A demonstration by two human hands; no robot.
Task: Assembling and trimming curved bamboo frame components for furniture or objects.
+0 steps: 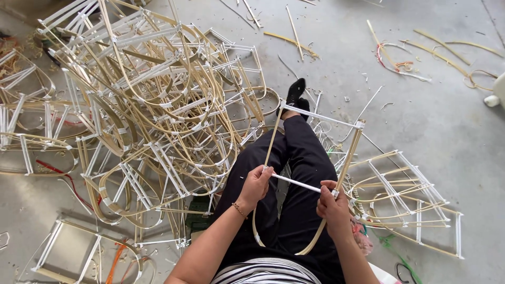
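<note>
Both grips, left hand (256, 185) and right hand (332, 206), clamp the bamboo frame (315, 152), pointing away lengthwise.

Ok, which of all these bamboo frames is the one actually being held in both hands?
The frame over the lap: left hand and right hand grip its white crossbar. The pile on the left and the frame on the right lie untouched on the floor.

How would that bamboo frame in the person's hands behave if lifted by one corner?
The bamboo frame is probably light: thin strips and open space. It likely flexes, since its lower strip bends into a curve. The left hand and right hand both grip the white crossbar, suggesting its taped joints may rack.
</note>
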